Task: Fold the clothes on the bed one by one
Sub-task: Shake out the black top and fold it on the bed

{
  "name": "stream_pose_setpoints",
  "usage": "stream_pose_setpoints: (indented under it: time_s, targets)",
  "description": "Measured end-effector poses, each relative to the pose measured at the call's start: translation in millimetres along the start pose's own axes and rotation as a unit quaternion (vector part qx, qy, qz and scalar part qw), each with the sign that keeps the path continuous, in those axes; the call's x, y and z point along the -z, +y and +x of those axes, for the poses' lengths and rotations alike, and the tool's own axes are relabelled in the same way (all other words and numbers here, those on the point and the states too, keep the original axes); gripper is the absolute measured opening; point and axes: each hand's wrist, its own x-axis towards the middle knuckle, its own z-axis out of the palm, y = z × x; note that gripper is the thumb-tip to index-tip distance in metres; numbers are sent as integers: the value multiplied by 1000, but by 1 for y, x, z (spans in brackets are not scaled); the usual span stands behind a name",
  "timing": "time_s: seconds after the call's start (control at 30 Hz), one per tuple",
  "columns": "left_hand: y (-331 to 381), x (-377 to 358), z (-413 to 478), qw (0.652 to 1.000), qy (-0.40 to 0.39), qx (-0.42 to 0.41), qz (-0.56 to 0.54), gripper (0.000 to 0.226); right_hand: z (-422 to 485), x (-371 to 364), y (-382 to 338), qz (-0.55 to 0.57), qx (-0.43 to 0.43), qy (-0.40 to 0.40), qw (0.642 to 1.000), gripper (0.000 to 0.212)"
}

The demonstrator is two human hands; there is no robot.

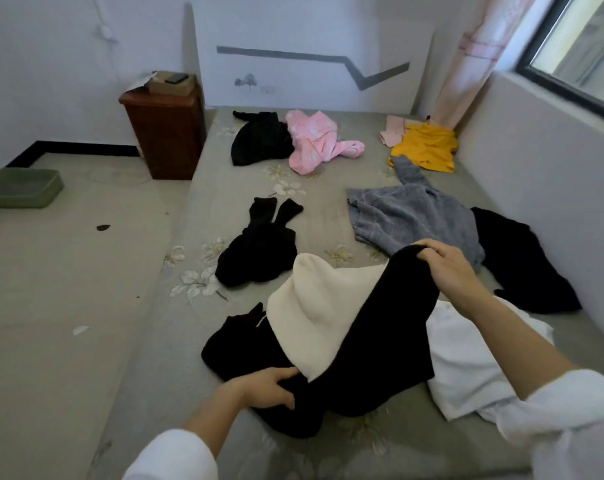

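A black garment with a cream lining (331, 327) lies at the near part of the grey floral bed (314, 216). My left hand (266, 388) grips its near black edge. My right hand (445, 268) holds up its far black edge, lifted above the bed. Under my right arm lies a white garment (466, 368). Further off are small black trousers (259, 247), a grey sweater (414, 220), a black piece (522, 261) at the right, a yellow top (428, 147), a pink garment (317, 140) and another black one (259, 138).
A brown bedside cabinet (165, 129) stands left of the bed's head. A green tray (21, 187) sits on the floor at the left. A white wall and window ledge (542, 140) run along the bed's right side, with a pink curtain (466, 64) in the corner.
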Motion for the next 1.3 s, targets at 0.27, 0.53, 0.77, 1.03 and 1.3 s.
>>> stream_pose_setpoints:
  time_s: [0.27,0.53,0.77,1.03,1.3]
  targets:
    - [41,-27,17,988,105,-87,78,115,-4,16,-15,167,-22,68,983,31]
    - [71,79,-61,926,277,-207,-152,18,12,52,-10,52,-9,175,983,23]
    - [144,195,-189,898,323,-299,-16,41,14,87,-40,-223,262,289,893,18]
    - [193,259,-227,817,487,-234,204,25,24,96,-117,150,189,9,970,30]
    - [170,304,-198,942,257,-20,212,15,82,75,-108,-342,136,-88,925,25]
